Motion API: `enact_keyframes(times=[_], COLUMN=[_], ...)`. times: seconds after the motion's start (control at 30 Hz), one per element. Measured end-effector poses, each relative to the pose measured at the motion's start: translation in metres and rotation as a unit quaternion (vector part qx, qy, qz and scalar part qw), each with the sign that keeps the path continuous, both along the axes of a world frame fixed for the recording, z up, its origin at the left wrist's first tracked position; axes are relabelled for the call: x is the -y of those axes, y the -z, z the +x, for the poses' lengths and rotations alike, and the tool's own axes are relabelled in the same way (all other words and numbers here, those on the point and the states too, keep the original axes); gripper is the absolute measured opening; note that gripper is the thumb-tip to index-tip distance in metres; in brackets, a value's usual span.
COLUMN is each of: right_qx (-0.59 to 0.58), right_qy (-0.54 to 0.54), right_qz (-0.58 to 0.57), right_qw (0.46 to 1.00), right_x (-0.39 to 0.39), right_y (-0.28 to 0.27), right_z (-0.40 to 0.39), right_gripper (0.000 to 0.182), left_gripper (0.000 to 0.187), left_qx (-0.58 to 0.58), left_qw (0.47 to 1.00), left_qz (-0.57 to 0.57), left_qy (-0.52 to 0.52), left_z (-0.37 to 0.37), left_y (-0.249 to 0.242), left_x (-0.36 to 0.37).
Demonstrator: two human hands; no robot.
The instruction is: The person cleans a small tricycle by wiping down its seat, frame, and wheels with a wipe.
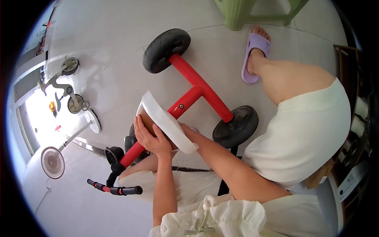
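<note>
A red child's tricycle (185,100) with black wheels stands in front of me. Its white-edged seat (167,124) has a brown face and looks tilted over the red frame. My left hand (152,138) grips the seat at its left side, with its long fingers against the brown face and the thumb raised. My right forearm (225,162) reaches to the seat's other side. The white rim hides my right hand, so its fingers do not show. Black-gripped handlebars (114,189) lie at the lower left, beyond my left forearm.
A green plastic stool (237,14) stands at the top. Left, on the tiled floor, are a grey child's bike (65,85) and a white standing fan (52,162). A shelf with boxes (351,181) runs along the right. My foot wears a purple slipper (249,59).
</note>
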State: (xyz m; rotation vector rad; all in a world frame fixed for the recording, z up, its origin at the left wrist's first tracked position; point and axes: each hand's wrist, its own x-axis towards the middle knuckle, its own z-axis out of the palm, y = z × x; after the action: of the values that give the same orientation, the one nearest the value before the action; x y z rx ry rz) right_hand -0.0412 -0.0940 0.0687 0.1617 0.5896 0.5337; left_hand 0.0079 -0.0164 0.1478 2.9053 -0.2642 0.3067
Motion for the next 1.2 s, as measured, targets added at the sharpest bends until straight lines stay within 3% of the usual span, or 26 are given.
enact_keyframes(times=[0.47, 0.7, 0.77, 1.0, 1.07, 1.1, 1.17, 1.2], right_qx=[0.008, -0.012, -0.014, -0.106, 0.066, 0.066, -0.190, -0.189], right_qy=[0.071, 0.114, 0.219, 0.367, 0.482, 0.482, 0.415, 0.416], right_qz=[0.115, 0.116, 0.078, 0.021, 0.099, 0.099, 0.008, 0.008], right_qw=[0.991, 0.987, 0.972, 0.924, 0.868, 0.868, 0.890, 0.889], right_x=[0.002, 0.012, -0.006, 0.011, 0.014, 0.016, 0.028, 0.029], right_y=[-0.012, -0.002, 0.034, 0.115, 0.144, 0.137, 0.114, 0.108], right_z=[0.033, 0.032, 0.029, 0.022, 0.014, 0.015, 0.021, 0.020], right_gripper=[0.044, 0.044, 0.039, 0.025, 0.022, 0.022, 0.022, 0.022], left_gripper=[0.056, 0.057, 0.057, 0.056, 0.056, 0.055, 0.055, 0.055], left_qx=[-0.003, -0.011, -0.005, 0.000, 0.002, 0.003, 0.006, 0.008], left_qw=[1.000, 1.000, 1.000, 1.000, 1.000, 1.000, 1.000, 1.000], left_qz=[-0.007, -0.006, -0.009, -0.004, -0.005, -0.006, -0.006, -0.004], left_qy=[0.003, 0.001, 0.005, 0.001, 0.003, 0.004, 0.004, 0.002], left_z=[-0.002, -0.001, -0.001, -0.001, 0.000, -0.001, -0.001, -0.002], left_y=[-0.004, -0.010, -0.009, -0.006, -0.006, -0.007, -0.006, -0.006], left_x=[0.006, 0.016, 0.015, 0.011, 0.010, 0.010, 0.010, 0.010])
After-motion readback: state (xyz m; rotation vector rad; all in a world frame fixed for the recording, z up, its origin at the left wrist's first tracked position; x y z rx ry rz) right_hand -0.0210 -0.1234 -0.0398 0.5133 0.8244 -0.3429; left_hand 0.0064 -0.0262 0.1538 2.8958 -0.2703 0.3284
